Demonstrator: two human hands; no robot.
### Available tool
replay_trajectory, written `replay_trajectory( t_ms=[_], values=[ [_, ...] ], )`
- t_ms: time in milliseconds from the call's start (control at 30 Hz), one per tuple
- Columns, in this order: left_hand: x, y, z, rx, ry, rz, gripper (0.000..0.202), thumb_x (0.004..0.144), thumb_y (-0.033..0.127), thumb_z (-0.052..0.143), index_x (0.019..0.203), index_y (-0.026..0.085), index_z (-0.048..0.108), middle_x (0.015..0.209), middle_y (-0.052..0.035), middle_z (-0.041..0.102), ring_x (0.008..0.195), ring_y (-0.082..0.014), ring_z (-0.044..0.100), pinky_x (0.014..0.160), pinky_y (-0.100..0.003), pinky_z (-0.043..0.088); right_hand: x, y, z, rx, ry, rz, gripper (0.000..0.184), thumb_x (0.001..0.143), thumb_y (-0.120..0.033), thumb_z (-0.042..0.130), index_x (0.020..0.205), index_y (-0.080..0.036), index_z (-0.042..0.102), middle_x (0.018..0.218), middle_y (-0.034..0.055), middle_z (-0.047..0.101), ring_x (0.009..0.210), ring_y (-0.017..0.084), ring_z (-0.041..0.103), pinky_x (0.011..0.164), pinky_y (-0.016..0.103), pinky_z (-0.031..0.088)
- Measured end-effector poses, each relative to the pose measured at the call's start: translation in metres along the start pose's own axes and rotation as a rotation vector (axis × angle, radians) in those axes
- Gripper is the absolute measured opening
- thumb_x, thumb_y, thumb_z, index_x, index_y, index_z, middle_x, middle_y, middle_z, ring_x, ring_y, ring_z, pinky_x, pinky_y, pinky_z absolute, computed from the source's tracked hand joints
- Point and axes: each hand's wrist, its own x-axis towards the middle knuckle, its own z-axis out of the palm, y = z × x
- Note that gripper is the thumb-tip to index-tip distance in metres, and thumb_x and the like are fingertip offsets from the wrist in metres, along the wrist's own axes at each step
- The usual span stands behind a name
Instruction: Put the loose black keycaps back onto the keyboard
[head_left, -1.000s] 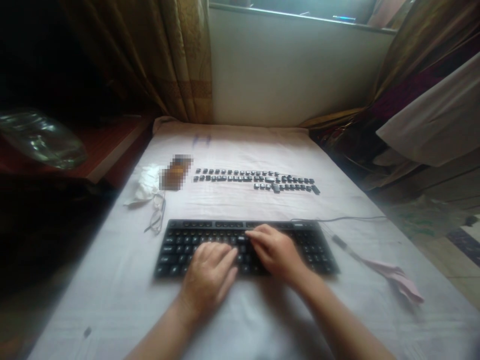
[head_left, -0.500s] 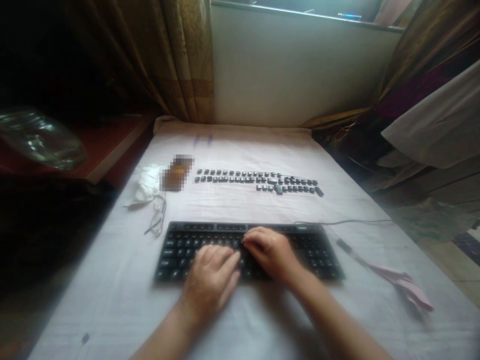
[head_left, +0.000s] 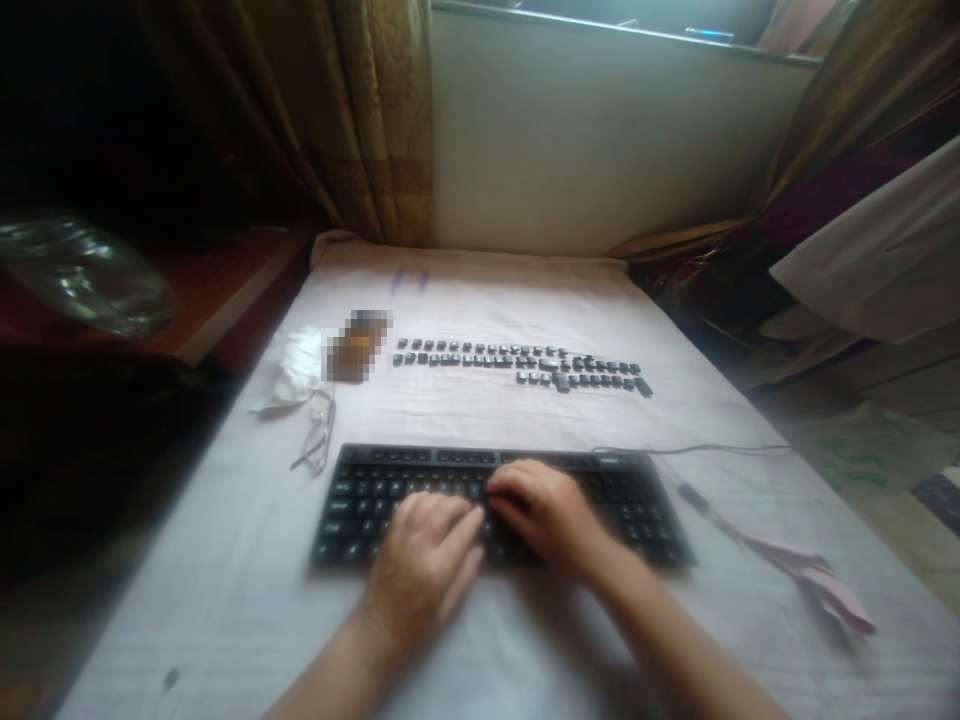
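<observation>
A black computer keyboard [head_left: 360, 505] lies on a white cloth, long side towards me. My left hand [head_left: 431, 550] rests over its left-middle keys, palm down, fingers lying forward side by side and thumb out to the right. Just right of it, my right hand [head_left: 544, 510] bends over the middle of the keyboard. Its thumb and fingertips come together low over the keys; whatever may be between them is too small to make out. The keys under both hands are hidden. Beyond the keyboard, loose black keycaps [head_left: 549, 365] stand in several rows.
Left of the keycaps are glasses [head_left: 319, 432], a crumpled white cloth [head_left: 298, 368] and a blurred-out brown item [head_left: 356, 348]. A cable [head_left: 712, 447] runs right from the keyboard. A tool-like item with a pink strip [head_left: 810, 575] lies at right.
The view has shifted slightly, so everything sits a little further right. Both hands keep nearly the same place and shape on the keyboard.
</observation>
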Motion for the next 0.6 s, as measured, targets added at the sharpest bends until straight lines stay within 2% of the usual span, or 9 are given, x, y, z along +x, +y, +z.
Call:
replay_trajectory(
  t_ms=[300,600],
  values=[
    [-0.0006,-0.0012,-0.0012,-0.006,-0.003,0.004,0.029,0.096,0.025,0.050,0.119,0.016,0.065,0.110,-0.0084,0.066,0.104,-0.0257,0.055,0.100,-0.044,0.039,0.0007,0.0006,0.0055,-0.097,0.055,-0.082,0.013,0.082,-0.013,0.065,0.093,-0.019,0.068,0.092,0.0069,0.074,0.083,0.019,0.069,0.075,0.030,0.056],
    [-0.0011,-0.0027,0.0000,-0.008,0.000,0.010,0.028,0.096,0.024,0.050,0.118,0.016,0.065,0.109,-0.0085,0.066,0.104,-0.0251,0.055,0.100,-0.043,0.039,0.0066,0.0017,-0.0003,-0.087,0.029,-0.125,0.015,0.082,-0.009,0.064,0.092,-0.019,0.069,0.091,0.0067,0.074,0.082,0.018,0.069,0.074,0.029,0.056]
  ],
)
